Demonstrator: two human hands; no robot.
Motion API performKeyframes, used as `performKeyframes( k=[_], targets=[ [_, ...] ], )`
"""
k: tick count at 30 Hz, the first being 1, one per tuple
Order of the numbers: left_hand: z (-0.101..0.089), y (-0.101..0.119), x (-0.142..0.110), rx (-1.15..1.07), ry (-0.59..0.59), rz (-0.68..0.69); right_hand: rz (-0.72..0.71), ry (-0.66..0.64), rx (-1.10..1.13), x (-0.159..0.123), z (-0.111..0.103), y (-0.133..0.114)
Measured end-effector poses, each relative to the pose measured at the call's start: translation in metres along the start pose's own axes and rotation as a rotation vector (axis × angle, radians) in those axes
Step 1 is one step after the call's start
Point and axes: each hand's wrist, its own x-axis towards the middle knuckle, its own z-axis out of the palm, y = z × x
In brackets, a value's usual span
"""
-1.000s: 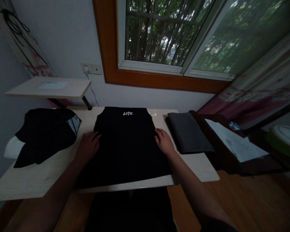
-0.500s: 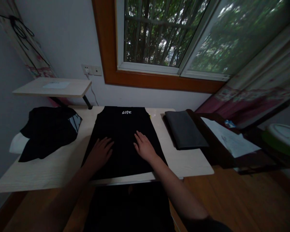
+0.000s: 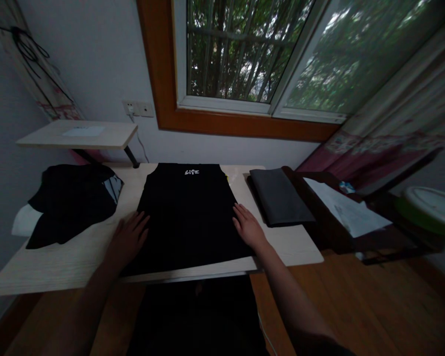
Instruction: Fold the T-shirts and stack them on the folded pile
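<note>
A black sleeveless-looking shirt lies spread flat on the pale wooden table, with small white lettering near its far edge. My left hand rests with fingers extended over the shirt's left edge. On the opposite side, my right hand lies flat, fingers outstretched, across the shirt's right edge. Neither hand grips the cloth. The shirt's near hem reaches close to the table's front edge.
A heap of black clothing with a white piece under it sits at the left, below a small raised shelf. To the right lies a dark grey folder-like item. Beyond it, papers rest on dark furniture.
My hands have slid apart from the shirt's middle, the left hand outward to the left edge and the right hand outward to the right edge. The view has shifted slightly.
</note>
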Motion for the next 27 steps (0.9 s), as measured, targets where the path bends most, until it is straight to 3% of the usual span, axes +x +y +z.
performKeyframes(
  k=[11, 18, 27],
  targets=[
    [-0.014, -0.033, -0.039, -0.013, 0.044, 0.006, 0.005, 0.065, -0.013, -0.006, -0.005, -0.002],
    [-0.025, -0.04, -0.033, -0.045, 0.059, 0.078, 0.024, 0.062, -0.049, -0.017, -0.011, -0.001],
    [-0.03, -0.032, -0.027, -0.145, 0.053, 0.037, 0.074, 0.058, -0.024, -0.032, -0.025, 0.003]
  ],
)
